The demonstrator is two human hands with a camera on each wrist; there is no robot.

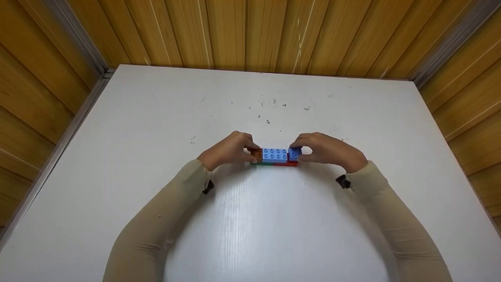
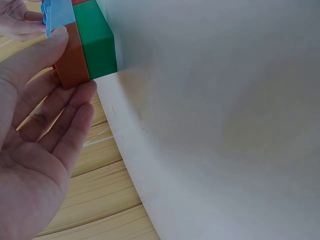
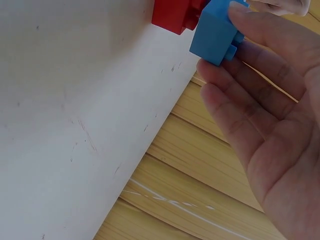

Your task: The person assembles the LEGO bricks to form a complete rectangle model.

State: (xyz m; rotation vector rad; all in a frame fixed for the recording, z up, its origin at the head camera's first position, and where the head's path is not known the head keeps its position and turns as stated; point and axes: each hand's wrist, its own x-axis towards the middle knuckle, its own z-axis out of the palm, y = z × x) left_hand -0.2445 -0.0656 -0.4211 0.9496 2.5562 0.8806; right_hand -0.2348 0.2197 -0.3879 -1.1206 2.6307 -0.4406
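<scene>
A low block build of toy bricks stands on the white table [image 1: 250, 219]. My left hand [image 1: 231, 150] pinches the orange-brown brick [image 2: 75, 62] at its left end, thumb on the near side and fingers on the far side. Under that brick lies a green brick [image 2: 98, 45]; a red brick [image 3: 170, 15] forms the right part of the bottom layer. A light blue brick [image 1: 274, 156] with studs on top sits in the middle. At the right end my right hand [image 1: 328, 150] pinches a small blue brick [image 3: 212, 35], slightly tilted over the red brick's studs.
Wood-patterned panels [image 1: 266, 35] stand behind the table's far edge and at both sides. Dark scuff marks [image 1: 268, 122] dot the tabletop beyond the bricks. A black wrist strap piece [image 1: 343, 181] shows below the right sleeve.
</scene>
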